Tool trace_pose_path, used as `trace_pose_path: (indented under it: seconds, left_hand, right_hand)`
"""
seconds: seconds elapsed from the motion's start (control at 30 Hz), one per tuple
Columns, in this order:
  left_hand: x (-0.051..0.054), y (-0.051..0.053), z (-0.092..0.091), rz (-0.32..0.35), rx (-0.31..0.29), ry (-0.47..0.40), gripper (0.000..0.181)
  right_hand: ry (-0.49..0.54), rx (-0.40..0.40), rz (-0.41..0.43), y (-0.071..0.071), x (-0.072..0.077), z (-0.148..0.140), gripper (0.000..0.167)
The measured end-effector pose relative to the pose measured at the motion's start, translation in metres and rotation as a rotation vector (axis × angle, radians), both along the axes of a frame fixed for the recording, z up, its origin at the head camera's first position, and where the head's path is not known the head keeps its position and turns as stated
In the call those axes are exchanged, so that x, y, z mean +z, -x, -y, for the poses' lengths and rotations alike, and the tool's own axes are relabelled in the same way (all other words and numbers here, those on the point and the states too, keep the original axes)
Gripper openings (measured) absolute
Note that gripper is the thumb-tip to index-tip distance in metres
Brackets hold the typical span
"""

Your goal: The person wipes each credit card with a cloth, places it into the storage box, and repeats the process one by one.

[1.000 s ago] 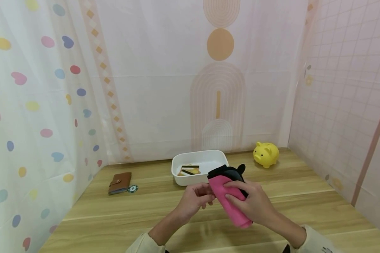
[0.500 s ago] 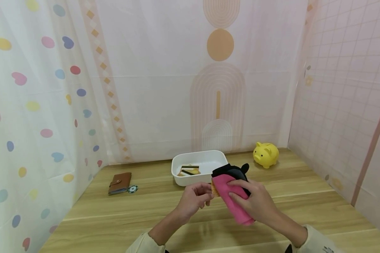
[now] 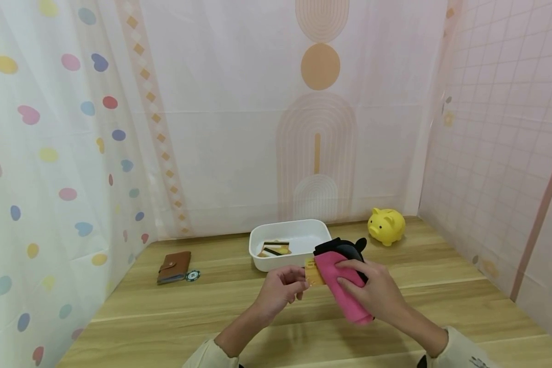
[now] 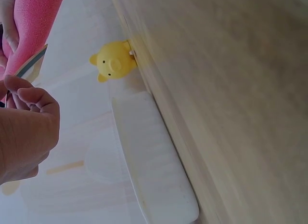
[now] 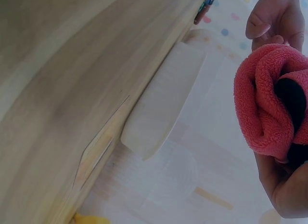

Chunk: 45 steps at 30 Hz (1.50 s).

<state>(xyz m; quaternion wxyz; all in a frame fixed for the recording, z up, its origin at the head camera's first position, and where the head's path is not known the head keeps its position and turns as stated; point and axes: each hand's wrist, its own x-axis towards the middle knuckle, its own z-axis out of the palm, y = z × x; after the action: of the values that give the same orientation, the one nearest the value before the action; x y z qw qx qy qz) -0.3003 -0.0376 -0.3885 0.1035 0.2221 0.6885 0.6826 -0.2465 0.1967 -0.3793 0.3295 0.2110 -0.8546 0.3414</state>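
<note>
In the middle of the head view, slightly right and low, an orange card bridges the two hands: its free edge is at the fingers of the left hand, which pinch it, and its other side disappears behind the near edge of the pink plush pouch. So the card lies immediately to the right of the left fingers, with the left hand nearer its exposed part; how much is hidden cannot be told. The pouch's long axis slants from upper left to lower right of the frame, its black part uppermost. In the left wrist view the card's dark stripe slants from lower left to upper right. The right hand grasps the pouch from its right side, thumb and forefinger spread on the pink face. The left forearm slants up and rightward from the bottom edge, the right forearm up and leftward, and both hands are held above the worktop, the white tub beyond them.
</note>
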Motion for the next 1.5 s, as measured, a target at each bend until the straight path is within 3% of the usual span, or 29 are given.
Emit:
trace_pose_path:
  seconds: [0.33,0.9,1.03,1.33,1.5]
  left_hand:
    - [0.000,0.003,0.001,-0.017,0.002,-0.003,0.022]
    - [0.003,0.008,0.005,0.047,0.057,-0.029,0.021]
    - [0.001,0.013,0.006,0.090,0.098,-0.085,0.021]
    - [-0.003,0.036,0.009,0.236,0.204,-0.321,0.016]
    - [-0.004,0.050,0.011,0.245,0.240,-0.390,0.015]
  right_hand:
    - [0.005,-0.009,0.011,0.003,-0.001,-0.007,0.026]
    - [-0.002,-0.062,0.025,0.007,-0.004,-0.020,0.026]
    - [-0.005,-0.066,0.008,0.007,-0.005,-0.024,0.027]
    - [0.011,-0.037,0.012,0.002,-0.007,-0.028,0.027]
    - [0.036,-0.007,0.010,0.000,-0.008,-0.028,0.028]
